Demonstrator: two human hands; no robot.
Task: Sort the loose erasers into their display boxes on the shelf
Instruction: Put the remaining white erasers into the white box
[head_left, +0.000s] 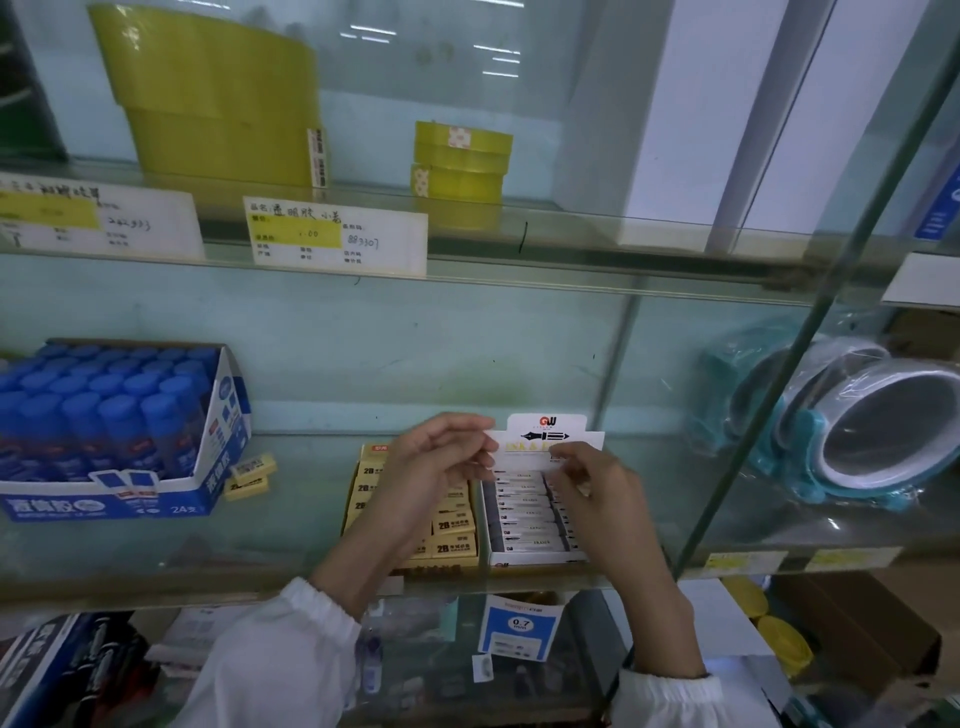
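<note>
Two display boxes stand side by side on the glass shelf (727, 519): a yellow box (453, 526) of 2B erasers and a white box (524, 519) of black-and-white erasers with an upright header card (550, 434). My left hand (441, 467) hovers over the yellow box with fingers curled, pinching the card's left edge. My right hand (592, 483) is over the white box's back rows, its curled fingertips on the card's lower right. Loose yellow erasers (250, 475) lie stacked further left on the shelf.
A blue box of glue sticks (104, 431) stands at the left, right next to the loose erasers. Teal tape dispensers (852, 431) sit behind a slanted glass edge at the right. Yellow tape rolls (460, 161) and price labels are on the shelf above.
</note>
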